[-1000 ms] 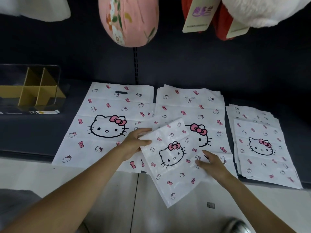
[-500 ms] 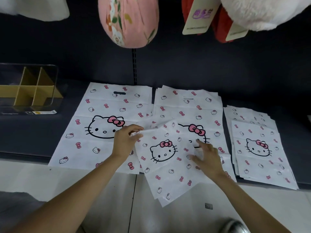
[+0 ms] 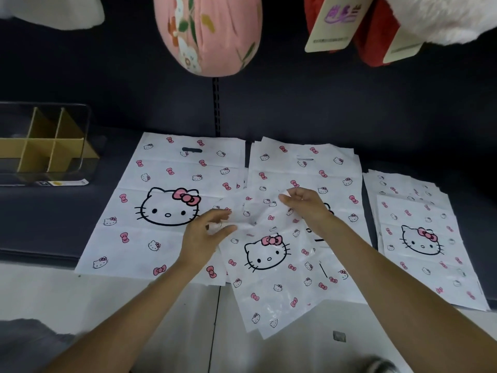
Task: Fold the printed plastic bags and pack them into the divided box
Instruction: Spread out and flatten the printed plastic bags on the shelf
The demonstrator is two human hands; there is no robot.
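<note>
Two hands work one small printed bag (image 3: 271, 265) overhanging the shelf (image 3: 53, 224) edge: right hand (image 3: 304, 204) pinching its top corner, left hand (image 3: 207, 235) gripping its edge, so slick plastic could slide off.

The small bag (image 3: 271, 267) nearest is thin white plastic, glossy, with crinkles that catch the light. The large bag (image 3: 166, 208) to its left is the same film but lies flatter, with fold creases. The divided box (image 3: 45, 146) at far left has clear, shiny plastic walls and matt brown cardboard partitions. The shelf (image 3: 53, 211) looks dark and matt. Hanging at the far edge, the pink cushion (image 3: 209, 33) is printed cloth and the white plush (image 3: 441, 17) is fuzzy.
</note>
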